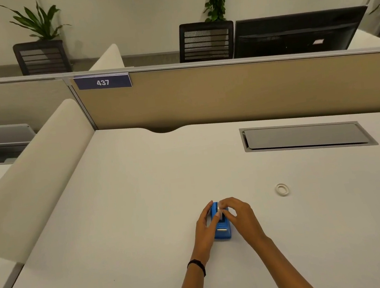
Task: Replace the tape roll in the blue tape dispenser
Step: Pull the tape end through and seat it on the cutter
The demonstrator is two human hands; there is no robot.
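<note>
The blue tape dispenser (223,230) stands on the white desk (120,212), its cutter end facing me. My left hand (205,228) grips its left side. My right hand (238,216) sits over its top, fingertips pinched on a pale tape roll (221,209) seated in the dispenser's upper part. A second small white ring of tape (282,189) lies flat on the desk to the right, apart from both hands. Most of the roll under my fingers is hidden.
A grey cable hatch (307,136) is set into the desk at the back right. A tan partition (225,91) with a "437" sign (103,82) closes the far edge. A white side divider (31,168) rises at the left.
</note>
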